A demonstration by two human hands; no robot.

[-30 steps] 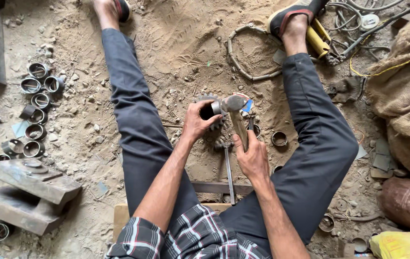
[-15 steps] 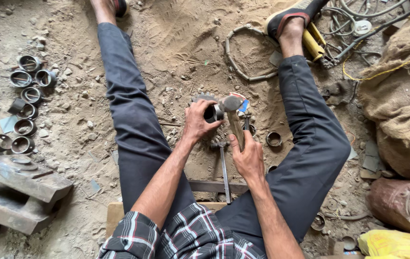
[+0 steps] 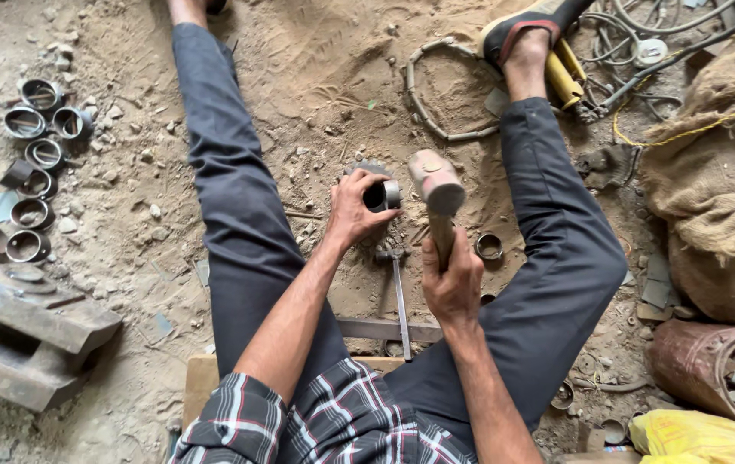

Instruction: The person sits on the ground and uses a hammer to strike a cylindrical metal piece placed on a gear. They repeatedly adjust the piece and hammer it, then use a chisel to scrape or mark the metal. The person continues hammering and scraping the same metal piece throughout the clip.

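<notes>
Between your spread legs, your left hand (image 3: 357, 206) grips a metal ring (image 3: 382, 195) while, at three o'clock, your right hand (image 3: 452, 279) clenches a raised hammer (image 3: 436, 185).

The floor is dry sandy ground (image 3: 316, 69) in soft daylight, with metal rings (image 3: 32, 163) and heavy steel blocks (image 3: 24, 326) far to its left, burlap sacks (image 3: 720, 189) and a rusty drum (image 3: 711, 369) far to its right.
</notes>
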